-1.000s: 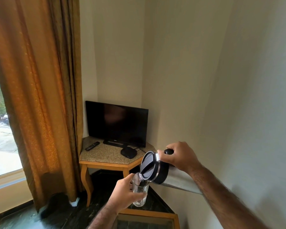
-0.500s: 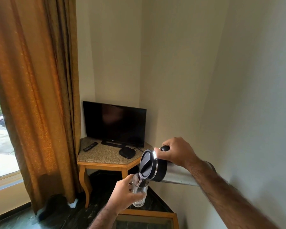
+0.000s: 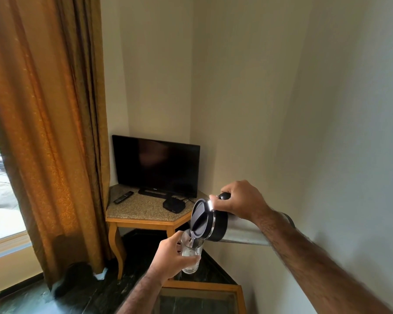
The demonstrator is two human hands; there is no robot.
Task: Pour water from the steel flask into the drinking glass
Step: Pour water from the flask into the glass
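Observation:
My right hand (image 3: pixel 242 199) grips the black handle of the steel flask (image 3: pixel 241 231), which is tipped nearly level with its black lid pointing left. The spout hangs over a clear drinking glass (image 3: pixel 191 253), and a thin stream of water runs into it. My left hand (image 3: pixel 171 257) holds the glass upright from its left side, in the air above the floor. Some water shows inside the glass. My right forearm hides much of the flask's steel body.
A corner table (image 3: pixel 145 217) with a stone top carries a black TV (image 3: pixel 156 165), a remote (image 3: pixel 123 197) and a small black box (image 3: pixel 173 205). An orange curtain (image 3: pixel 45 132) hangs at the left. A wood-framed glass table (image 3: pixel 202 287) lies just below the glass.
The flask and glass have stayed together with water still running; both hands have shifted only slightly in view as the head camera moved.

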